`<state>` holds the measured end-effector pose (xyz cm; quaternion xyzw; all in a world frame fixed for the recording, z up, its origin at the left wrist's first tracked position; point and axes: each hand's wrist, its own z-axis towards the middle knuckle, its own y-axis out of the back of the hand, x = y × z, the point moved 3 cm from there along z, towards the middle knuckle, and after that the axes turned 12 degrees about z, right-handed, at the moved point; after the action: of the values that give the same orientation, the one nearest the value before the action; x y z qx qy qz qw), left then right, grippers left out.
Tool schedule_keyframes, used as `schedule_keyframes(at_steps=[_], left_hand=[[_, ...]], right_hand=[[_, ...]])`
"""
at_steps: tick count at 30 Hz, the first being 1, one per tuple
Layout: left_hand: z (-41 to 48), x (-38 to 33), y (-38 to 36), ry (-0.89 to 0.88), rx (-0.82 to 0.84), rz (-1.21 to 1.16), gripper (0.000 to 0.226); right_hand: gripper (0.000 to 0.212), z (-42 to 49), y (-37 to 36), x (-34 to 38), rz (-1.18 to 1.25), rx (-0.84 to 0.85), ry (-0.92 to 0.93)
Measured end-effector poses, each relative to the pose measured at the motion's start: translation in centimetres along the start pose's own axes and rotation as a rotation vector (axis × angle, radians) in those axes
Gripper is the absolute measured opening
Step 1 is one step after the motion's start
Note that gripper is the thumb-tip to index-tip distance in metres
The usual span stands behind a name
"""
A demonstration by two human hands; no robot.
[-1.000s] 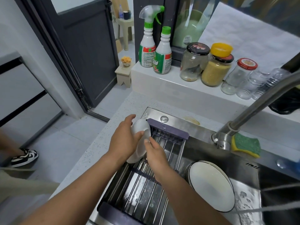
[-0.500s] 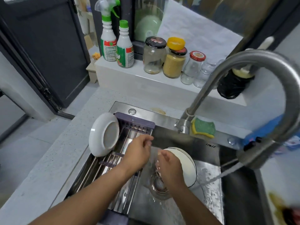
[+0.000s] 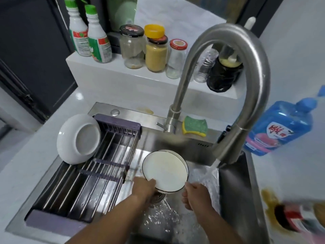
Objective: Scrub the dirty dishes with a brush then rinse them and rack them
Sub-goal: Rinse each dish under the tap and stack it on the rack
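One bowl (image 3: 79, 140) stands racked far left, while the left hand (image 3: 143, 188) pinches the rim of a second dish (image 3: 164, 170), seemingly awaiting scrubbing and rinsing; the right hand (image 3: 193, 196) curls, holding I cannot tell what.

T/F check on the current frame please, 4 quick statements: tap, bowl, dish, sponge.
1. Water is running from the faucet. True.
2. The white bowl lies flat in the sink basin. False: it leans on its edge at the far left end of the rack.
3. The left hand grips the black-rimmed dish over the basin. True.
4. The green sponge floats in the basin. False: it sits on the sink ledge beside the faucet's base.
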<state>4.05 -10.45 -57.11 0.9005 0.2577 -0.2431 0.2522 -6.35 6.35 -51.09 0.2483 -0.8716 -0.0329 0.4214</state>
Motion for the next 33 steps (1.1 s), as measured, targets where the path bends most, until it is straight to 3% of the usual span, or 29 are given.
schedule_keyframes(at_steps=[2, 4, 11, 17, 21, 26, 30, 33], left_hand=[[-1.7, -1.1, -0.1, 0.016, 0.015, -0.090, 0.036], [-2.8, -1.9, 0.0, 0.008, -0.001, -0.121, 0.028], [-4.8, -3.5, 0.9, -0.023, -0.035, -0.041, 0.033], [-9.1, -4.9, 2.0, -0.147, 0.027, 0.016, 0.031], [-10.7, -5.4, 1.3, -0.225, 0.135, -0.005, 0.036], [-10.6, -3.9, -0.9, -0.170, 0.215, -0.091, 0.032], [-7.7, -1.5, -3.5, -0.178, 0.181, -0.029, 0.045], [-10.7, -3.1, -4.0, -0.168, 0.182, -0.126, 0.033]], right_hand=[[0.022, 0.8, 1.3, -0.1, 0.069, 0.008, -0.071], [0.019, 1.1, 2.1, -0.2, 0.108, 0.024, -0.086], [0.019, 1.3, 2.6, 0.2, 0.154, 0.070, -0.078], [0.032, 1.3, 2.7, 0.9, 0.165, -0.013, -0.026], [0.052, 1.5, 3.4, 1.6, 0.059, -0.060, 0.028], [0.036, -0.9, 5.4, 3.9, -0.103, -0.081, 0.221], [0.034, -1.6, 7.3, 3.4, -0.157, -0.138, 0.320], [0.033, -2.0, 8.3, 3.2, -0.127, -0.181, 0.320]])
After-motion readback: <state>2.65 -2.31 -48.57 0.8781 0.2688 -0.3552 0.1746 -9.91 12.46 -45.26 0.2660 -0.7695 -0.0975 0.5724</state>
